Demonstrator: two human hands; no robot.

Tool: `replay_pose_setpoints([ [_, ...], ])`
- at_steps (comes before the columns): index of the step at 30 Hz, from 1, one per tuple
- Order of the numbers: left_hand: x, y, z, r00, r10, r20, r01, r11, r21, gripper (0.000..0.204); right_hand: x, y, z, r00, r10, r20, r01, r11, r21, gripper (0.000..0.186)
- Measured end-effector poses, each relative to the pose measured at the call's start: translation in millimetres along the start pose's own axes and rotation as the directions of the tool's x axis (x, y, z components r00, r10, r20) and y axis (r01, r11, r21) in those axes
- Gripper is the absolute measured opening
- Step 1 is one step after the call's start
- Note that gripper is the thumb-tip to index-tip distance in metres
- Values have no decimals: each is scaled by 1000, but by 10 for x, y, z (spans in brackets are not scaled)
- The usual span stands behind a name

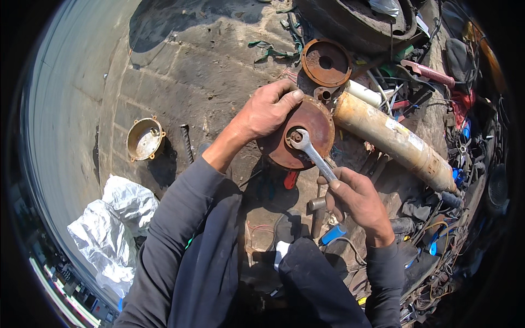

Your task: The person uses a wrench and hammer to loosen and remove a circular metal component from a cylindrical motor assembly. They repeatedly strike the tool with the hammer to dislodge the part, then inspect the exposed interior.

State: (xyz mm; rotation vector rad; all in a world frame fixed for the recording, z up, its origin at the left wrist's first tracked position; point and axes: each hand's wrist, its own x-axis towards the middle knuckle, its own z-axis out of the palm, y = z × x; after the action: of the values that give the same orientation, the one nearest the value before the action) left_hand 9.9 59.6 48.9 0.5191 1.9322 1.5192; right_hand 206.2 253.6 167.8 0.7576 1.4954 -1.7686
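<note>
A rusty reddish-brown metal disc (314, 123) with a hole at its centre is in front of me. My left hand (272, 108) grips its upper left rim, with the thumb lying on the face. In my right hand (355, 198) is a silver open-ended wrench (316, 156), held by its lower end. The wrench's jaw rests at a rusty nut (296, 136) in the middle of the disc. Whether the jaw is fully seated on the nut, I cannot tell. Below the disc a red tool handle (291, 179) sticks out.
A second rusty round part (326, 62) lies beyond the disc. To the right are a long rusty cylinder (395, 141) and heaped scrap. A hammer head (317, 204) and a blue handle (333, 234) lie below my right hand. Left are a metal bowl-like housing (145, 139) and a white sack (112, 229).
</note>
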Motion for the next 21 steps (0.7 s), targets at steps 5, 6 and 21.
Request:
replay_pose_setpoints([
  [5, -15, -73, -19, 999, -8, 38, 10, 998, -56, 36, 0, 16, 24, 998, -4, -68, 8, 999, 48, 30],
  [6, -25, -89, -21, 999, -10, 49, 15, 995, -94, 36, 12, 20, 26, 998, -13, -66, 17, 998, 57, 29],
  [21, -632, -191, -111, 982, -35, -184, -26, 948, -318, 40, 33, 20, 15, 998, -31, -53, 36, 995, 91, 33],
])
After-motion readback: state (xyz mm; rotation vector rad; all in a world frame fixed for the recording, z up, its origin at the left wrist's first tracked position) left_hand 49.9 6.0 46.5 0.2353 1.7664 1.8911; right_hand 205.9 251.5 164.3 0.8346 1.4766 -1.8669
